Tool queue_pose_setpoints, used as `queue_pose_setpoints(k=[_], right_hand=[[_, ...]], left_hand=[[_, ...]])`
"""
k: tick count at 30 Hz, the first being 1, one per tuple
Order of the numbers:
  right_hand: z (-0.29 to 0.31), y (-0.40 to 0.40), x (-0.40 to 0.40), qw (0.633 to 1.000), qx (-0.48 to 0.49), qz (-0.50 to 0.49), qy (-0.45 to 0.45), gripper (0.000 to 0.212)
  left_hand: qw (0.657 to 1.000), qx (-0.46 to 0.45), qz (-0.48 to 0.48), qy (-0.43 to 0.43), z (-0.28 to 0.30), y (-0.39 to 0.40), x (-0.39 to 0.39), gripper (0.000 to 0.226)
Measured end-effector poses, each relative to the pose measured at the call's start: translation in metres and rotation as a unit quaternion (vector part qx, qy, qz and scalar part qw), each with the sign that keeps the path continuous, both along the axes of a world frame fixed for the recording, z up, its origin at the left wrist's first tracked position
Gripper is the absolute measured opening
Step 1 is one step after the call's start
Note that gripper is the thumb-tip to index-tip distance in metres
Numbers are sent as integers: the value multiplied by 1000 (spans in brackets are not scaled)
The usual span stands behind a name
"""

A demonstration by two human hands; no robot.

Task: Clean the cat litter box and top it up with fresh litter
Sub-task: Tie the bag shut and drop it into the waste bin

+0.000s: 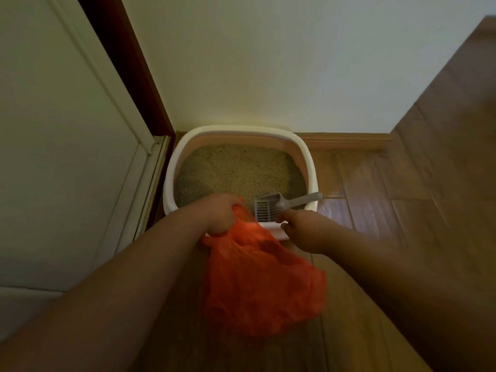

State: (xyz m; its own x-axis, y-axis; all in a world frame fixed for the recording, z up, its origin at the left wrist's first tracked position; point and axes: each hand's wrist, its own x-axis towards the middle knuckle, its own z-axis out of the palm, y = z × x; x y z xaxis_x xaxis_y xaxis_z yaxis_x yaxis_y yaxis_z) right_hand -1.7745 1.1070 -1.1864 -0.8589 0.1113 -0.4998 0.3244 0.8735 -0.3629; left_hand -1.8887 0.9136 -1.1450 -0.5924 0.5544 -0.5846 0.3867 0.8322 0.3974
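Wooden flooring [375, 183] ran up to a pale wall [268, 63], with a white door [53, 130] on the left, and the litter box [311, 167] sat tucked into the corner between them.

From the head view, the box held a fairly even bed of tan litter [236, 170], and its near lip lay just ahead of both hands. A grey scoop [271, 208] rested at the box's near right corner. Its slotted head lay inside the box and pointed toward the person, while its handle ran up and out to the right, across the rim. So the long axis lay on a slant, from near-left to far-right.

The left hand [222, 213] gripped the gathered mouth of an orange bag [257, 277], fingers curled tightly round the plastic. The bag hung down over the floor between the two forearms, slack and crumpled, and I could not tell whether it held anything.

The right hand [303, 229] was plainly the nearer one to the scoop. Its fingertips reached to just beside the scoop's head, at the box's front lip. The fingers looked loosely curled, and whether they already touched the scoop or the lip I could not tell; nothing was clearly held.

By my judgement the scooping step was about to start. The right hand would need to shift rightward along the slanted axis to reach the handle, since the head lay closest to it.
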Motion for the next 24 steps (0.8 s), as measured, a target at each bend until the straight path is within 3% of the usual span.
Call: queue_pose_setpoints(k=[3,6,9,12,15,17,21,24], right_hand=[[31,-2,7,1000,-22,7,-18,35],[63,-7,15,996,-68,-51,22,35],[87,-16,26,987,-97,-109,72,32],[95,-19,45,983,-104,-106,108,32],[93,-18,57,987,-121,-73,75,35],[91,-13,51,996,-73,-30,44,38],[102,-2,39,999,-17,-31,35,52],[101,7,46,997,33,-55,32,63]], left_hand=[[995,-73,-59,19,38,3,15,46],[996,-64,-51,47,85,5,36,41],[997,22,30,74,121,3,57,33],[980,131,117,95,137,-7,78,40],[963,220,116,108,142,-16,90,50],[952,261,119,109,143,-18,90,50],[883,419,213,22,150,-17,92,37],[848,471,244,-10,152,-15,92,33]])
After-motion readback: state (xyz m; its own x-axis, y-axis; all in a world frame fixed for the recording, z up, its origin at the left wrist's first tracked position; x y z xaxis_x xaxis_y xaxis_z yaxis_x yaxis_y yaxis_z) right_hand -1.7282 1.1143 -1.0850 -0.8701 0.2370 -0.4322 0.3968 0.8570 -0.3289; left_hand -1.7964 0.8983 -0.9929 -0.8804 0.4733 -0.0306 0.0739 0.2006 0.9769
